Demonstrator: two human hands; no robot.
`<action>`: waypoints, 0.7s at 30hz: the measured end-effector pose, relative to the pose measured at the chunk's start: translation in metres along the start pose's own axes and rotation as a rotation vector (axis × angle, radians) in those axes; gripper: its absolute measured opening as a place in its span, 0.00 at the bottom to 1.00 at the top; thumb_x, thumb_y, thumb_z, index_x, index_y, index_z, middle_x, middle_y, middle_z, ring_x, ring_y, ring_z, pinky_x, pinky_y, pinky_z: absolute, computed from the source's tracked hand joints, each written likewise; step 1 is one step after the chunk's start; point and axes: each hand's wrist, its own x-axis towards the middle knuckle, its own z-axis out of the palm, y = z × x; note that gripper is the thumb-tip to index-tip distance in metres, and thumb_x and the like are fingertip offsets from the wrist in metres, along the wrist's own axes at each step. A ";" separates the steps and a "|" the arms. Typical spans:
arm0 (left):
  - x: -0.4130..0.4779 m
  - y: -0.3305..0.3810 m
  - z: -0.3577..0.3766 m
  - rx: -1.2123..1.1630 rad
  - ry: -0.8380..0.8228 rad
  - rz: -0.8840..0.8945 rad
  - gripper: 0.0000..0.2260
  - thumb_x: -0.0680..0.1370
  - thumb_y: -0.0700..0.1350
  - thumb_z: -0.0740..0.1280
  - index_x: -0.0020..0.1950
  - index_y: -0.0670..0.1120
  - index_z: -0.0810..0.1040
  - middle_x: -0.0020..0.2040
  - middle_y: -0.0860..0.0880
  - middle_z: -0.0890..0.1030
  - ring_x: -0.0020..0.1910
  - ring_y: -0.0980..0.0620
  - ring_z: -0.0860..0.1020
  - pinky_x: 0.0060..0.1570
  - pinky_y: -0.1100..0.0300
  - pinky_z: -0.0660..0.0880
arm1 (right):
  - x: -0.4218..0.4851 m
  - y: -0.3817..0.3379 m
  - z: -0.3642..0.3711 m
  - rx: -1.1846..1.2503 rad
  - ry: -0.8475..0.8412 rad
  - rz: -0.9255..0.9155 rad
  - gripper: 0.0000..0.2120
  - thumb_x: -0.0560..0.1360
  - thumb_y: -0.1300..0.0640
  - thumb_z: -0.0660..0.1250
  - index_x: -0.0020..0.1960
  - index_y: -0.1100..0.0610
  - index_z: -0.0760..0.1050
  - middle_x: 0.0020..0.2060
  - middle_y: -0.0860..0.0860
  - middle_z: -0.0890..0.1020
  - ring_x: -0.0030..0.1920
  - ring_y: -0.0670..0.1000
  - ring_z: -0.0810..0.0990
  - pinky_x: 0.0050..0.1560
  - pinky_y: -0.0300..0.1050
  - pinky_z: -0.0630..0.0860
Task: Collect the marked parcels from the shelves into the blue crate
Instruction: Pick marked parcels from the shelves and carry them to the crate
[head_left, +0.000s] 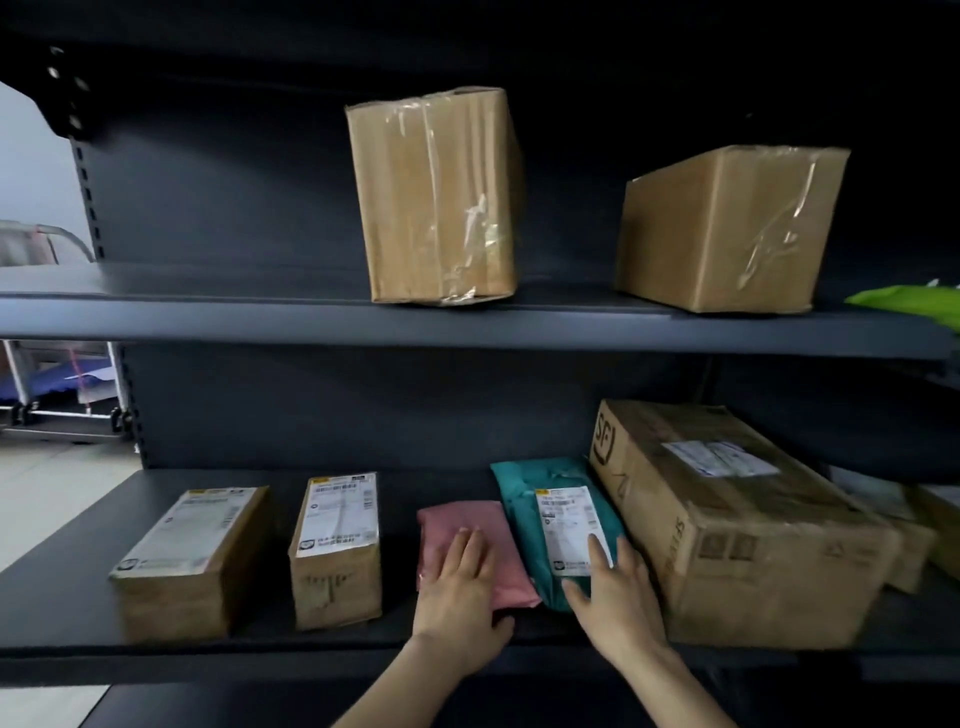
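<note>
Pressing the pink bag (457, 517) on the lower shelf (62, 608) under the left grip (460, 587), fingers straight and holding nothing; resting the right grip (615, 597), fingers spread wide, on the teal bag (519, 499) just beside.

Pink mailer (470, 540) — teal mailer (535, 499)

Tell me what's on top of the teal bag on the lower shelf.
A white shipping label is stuck on the teal bag, and the right hand lies over its near end, fingers on the label. The hand covers the bag's near edge, so anything there is hidden.
</note>
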 end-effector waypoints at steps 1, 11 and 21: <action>0.003 0.001 0.003 0.018 -0.010 -0.020 0.34 0.75 0.56 0.60 0.77 0.49 0.50 0.78 0.46 0.47 0.77 0.44 0.43 0.74 0.44 0.42 | 0.003 0.002 0.002 -0.004 -0.022 0.003 0.32 0.78 0.40 0.56 0.76 0.50 0.50 0.76 0.59 0.50 0.74 0.59 0.54 0.71 0.46 0.60; -0.004 -0.014 -0.003 -0.424 0.231 -0.196 0.20 0.81 0.51 0.56 0.74 0.60 0.61 0.73 0.47 0.66 0.71 0.46 0.66 0.62 0.57 0.69 | 0.015 0.000 0.020 0.196 0.079 0.042 0.28 0.76 0.44 0.61 0.73 0.49 0.58 0.74 0.61 0.55 0.71 0.60 0.62 0.66 0.45 0.66; -0.011 -0.012 -0.012 -1.391 0.382 -0.496 0.29 0.77 0.35 0.63 0.75 0.47 0.58 0.64 0.45 0.75 0.58 0.48 0.76 0.61 0.47 0.74 | 0.025 -0.005 0.027 0.240 -0.014 0.024 0.33 0.75 0.61 0.62 0.75 0.55 0.50 0.61 0.59 0.69 0.58 0.55 0.73 0.56 0.41 0.72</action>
